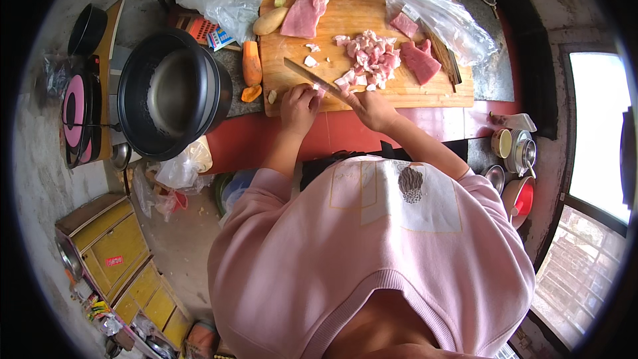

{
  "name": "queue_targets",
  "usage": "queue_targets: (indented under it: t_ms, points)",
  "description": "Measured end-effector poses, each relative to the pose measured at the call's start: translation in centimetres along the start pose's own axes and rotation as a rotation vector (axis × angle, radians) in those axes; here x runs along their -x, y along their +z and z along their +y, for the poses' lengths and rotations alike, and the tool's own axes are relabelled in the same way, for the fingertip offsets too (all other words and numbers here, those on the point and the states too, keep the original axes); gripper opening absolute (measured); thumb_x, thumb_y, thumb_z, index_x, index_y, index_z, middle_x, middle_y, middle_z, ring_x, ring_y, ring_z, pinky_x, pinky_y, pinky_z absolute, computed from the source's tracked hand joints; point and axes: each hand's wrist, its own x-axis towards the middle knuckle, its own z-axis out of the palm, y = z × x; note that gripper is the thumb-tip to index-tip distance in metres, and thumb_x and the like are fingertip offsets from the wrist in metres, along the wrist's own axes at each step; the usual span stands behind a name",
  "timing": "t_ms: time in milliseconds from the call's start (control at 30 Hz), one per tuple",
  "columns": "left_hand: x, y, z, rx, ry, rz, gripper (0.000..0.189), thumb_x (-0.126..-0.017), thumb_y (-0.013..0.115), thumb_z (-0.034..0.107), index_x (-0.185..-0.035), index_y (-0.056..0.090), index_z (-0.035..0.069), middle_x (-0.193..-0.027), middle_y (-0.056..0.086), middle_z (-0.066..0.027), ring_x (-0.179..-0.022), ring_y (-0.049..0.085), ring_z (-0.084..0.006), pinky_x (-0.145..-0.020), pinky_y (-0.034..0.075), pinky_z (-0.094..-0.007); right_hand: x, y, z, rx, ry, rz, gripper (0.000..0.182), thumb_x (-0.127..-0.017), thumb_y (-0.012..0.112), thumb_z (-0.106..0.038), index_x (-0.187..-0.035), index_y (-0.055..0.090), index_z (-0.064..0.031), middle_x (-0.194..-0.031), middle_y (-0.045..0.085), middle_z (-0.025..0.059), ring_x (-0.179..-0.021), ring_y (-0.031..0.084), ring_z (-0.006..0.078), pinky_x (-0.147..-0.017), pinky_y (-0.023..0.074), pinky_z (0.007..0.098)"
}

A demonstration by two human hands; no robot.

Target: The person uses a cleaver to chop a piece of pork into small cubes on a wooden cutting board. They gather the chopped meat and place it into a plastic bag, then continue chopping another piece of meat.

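Observation:
My right hand (371, 109) grips a kitchen knife (310, 76), whose blade slants up to the left over the near edge of a wooden cutting board (349, 5). Beside the blade, the bent fingers of my left hand (299, 109) hold down a small piece of raw meat (319, 90). A heap of cut meat pieces (373, 57) lies beyond the knife. Larger raw meat slabs (305, 13) rest at the board's far left and, with another slab (421, 61), at its right. A peeled potato (269, 21) sits at the far left corner.
Left of the board lie a carrot piece (252, 64) and a large black pot (172, 94). Plastic bags cover the board's far right (443, 20) and the counter at far left (229, 0). A dark stick (445, 57) lies on the right. Bowls (501, 142) stand at the right.

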Motion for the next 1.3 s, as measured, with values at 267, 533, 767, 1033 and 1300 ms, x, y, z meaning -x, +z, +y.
queue_targets:
  t_ms: [267, 533, 767, 1033, 1300]
  points:
    - [-0.9, 1.2, -0.9, 0.009, -0.067, 0.059, 0.008, -0.072, 0.07, 0.007, -0.079, 0.067, 0.005, -0.085, 0.063, -0.008, -0.081, 0.06, -0.0283, -0.072, 0.05, -0.0385, -0.2, 0.5, 2.0, 0.009, 0.035, 0.054, 0.071, -0.097, 0.028, -0.054, -0.075, 0.06, 0.0055, -0.081, 0.061, 0.0299, -0.086, 0.059, 0.0456, -0.08, 0.0435, 0.0503]
    - [-1.1, 1.3, -1.4, 0.027, -0.017, 0.087, 0.009, -0.072, 0.073, 0.01, -0.078, 0.067, 0.007, -0.084, 0.063, -0.0059, -0.079, 0.061, -0.0272, -0.069, 0.051, -0.0376, -0.2, 0.2, 1.2, 0.121, 0.023, 0.041, 0.066, -0.098, 0.03, -0.049, -0.074, 0.059, 0.0048, -0.075, 0.059, 0.0303, -0.08, 0.057, 0.0465, -0.076, 0.0442, 0.0505]
    - [-0.8, 1.4, -1.6, 0.074, -0.053, 0.066, 0.013, -0.073, 0.072, 0.012, -0.085, 0.068, 0.012, -0.084, 0.063, -0.0055, -0.078, 0.062, -0.0278, -0.067, 0.051, -0.0385, -6.7, 1.7, -0.9, 0.166, -0.103, -0.054, 0.065, -0.099, 0.023, -0.046, -0.088, 0.065, 0.0022, -0.089, 0.064, 0.0276, -0.089, 0.061, 0.0435, -0.081, 0.0467, 0.0507]
    - [-0.6, 1.2, -1.9, 0.024, -0.05, 0.116, 0.013, -0.073, 0.073, 0.013, -0.086, 0.069, 0.013, -0.087, 0.063, -0.0044, -0.078, 0.062, -0.0253, -0.066, 0.052, -0.0363, -5.8, 1.4, -0.8, 0.09, -0.227, 0.093, 0.061, -0.098, 0.03, -0.048, -0.085, 0.06, 0.0039, -0.076, 0.058, 0.032, -0.082, 0.058, 0.0472, -0.075, 0.0455, 0.0502]
    - [-0.3, 2.0, -2.2, 0.045, -0.087, 0.163, 0.011, -0.071, 0.073, 0.01, -0.079, 0.065, 0.008, -0.085, 0.063, -0.0058, -0.078, 0.062, -0.0262, -0.067, 0.052, -0.0365, -1.7, -0.1, 1.5, 0.069, -0.089, 0.098, 0.068, -0.097, 0.028, -0.054, -0.075, 0.056, 0.0045, -0.065, 0.055, 0.028, -0.072, 0.055, 0.047, -0.069, 0.0425, 0.0499]
